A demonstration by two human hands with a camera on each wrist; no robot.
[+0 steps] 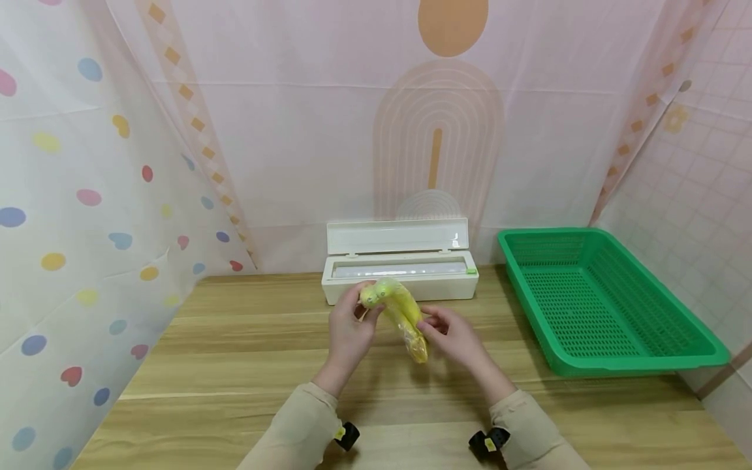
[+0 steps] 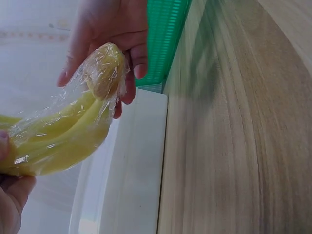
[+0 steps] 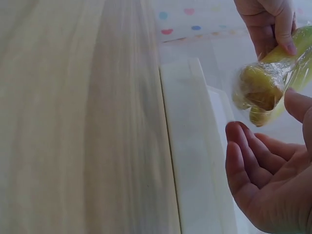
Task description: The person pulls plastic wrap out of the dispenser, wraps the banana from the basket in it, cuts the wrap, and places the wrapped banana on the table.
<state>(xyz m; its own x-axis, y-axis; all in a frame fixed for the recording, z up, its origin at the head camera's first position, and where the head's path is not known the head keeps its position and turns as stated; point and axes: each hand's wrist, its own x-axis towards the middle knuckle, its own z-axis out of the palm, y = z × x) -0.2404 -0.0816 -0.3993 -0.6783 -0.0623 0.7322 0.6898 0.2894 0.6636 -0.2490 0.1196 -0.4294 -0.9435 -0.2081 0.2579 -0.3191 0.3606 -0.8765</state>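
A bunch of bananas [image 1: 402, 310] wrapped in clear cling film is held up above the table, in front of a white box. My left hand [image 1: 352, 326] grips one end of the bunch between thumb and fingers, as the left wrist view also shows of the bananas [image 2: 63, 141]. At the opposite end is my right hand [image 1: 455, 336]. In the right wrist view the fingers of the right hand [image 3: 273, 180] are loosely bent beneath the wrapped tips, and its thumb is close to the film. Whether that thumb touches the film cannot be told.
The white cling film dispenser [image 1: 405, 287] stands at the table's back edge with its lid raised. To the right is a green plastic basket [image 1: 531, 320] with perforated walls. Patterned curtains [image 1: 294, 163] hang behind and beside the wooden table [image 1: 247, 352].
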